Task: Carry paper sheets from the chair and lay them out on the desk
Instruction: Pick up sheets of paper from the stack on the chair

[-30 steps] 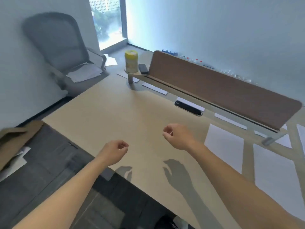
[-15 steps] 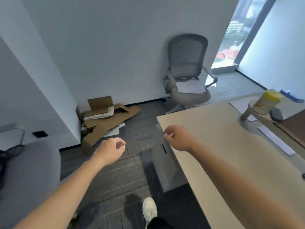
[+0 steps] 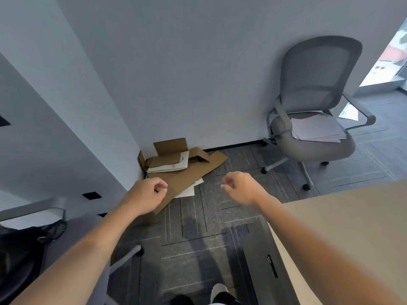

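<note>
A stack of white paper sheets (image 3: pixel 317 128) lies on the seat of a grey mesh office chair (image 3: pixel 312 148) against the wall at the upper right. The beige desk (image 3: pixel 352 227) shows only its corner at the right edge. My left hand (image 3: pixel 145 194) and my right hand (image 3: pixel 240 187) are held out in front of me over the floor, fingers loosely curled, holding nothing. Both hands are well short of the chair.
Flattened cardboard (image 3: pixel 187 172) and some white sheets lie piled on the carpet by the wall corner. A second grey chair with a black bag (image 3: pixel 22 249) stands at the lower left. One loose sheet (image 3: pixel 350 112) lies on the floor behind the chair's armrest.
My view has swung left, away from the desk top and toward the wall and chair, which now looks nearer. Both hands stay empty and loosely curled.
</note>
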Demonstrator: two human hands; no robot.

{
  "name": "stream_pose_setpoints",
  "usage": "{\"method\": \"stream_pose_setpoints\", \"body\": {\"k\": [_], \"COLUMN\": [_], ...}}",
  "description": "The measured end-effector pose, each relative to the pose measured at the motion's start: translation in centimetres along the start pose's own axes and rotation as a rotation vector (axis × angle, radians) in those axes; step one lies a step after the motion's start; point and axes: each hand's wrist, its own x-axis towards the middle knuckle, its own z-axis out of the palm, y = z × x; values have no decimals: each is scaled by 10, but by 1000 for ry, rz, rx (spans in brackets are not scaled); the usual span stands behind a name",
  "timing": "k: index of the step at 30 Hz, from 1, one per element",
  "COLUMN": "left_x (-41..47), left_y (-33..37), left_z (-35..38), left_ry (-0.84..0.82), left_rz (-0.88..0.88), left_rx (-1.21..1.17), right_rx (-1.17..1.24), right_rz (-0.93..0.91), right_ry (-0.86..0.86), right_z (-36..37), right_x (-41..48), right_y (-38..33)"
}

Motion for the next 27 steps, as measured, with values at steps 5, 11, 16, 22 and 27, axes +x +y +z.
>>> {"method": "stream_pose_setpoints", "body": {"k": [5,11,16,22,27], "left_x": [93,241,351,456,548], "left_y": [-10,7,65,159,253], "left_z": [-16,-36,-58,-50,-20], "left_ry": [-49,-112,-210,-308,-375], "left_rz": [-3,118,334,531,613], "left_rx": [-51,-68,20,135,178], "right_rx": [-55,-117,-108,-16,109], "right_rz": [25,159,335,529,643], "right_ry": [-24,24,95,251,362], "right_z": [-29,-79,-133,-182,-215], "right_x": [90,188,226,244,271], "right_y": [5,18,40,108,188]}}
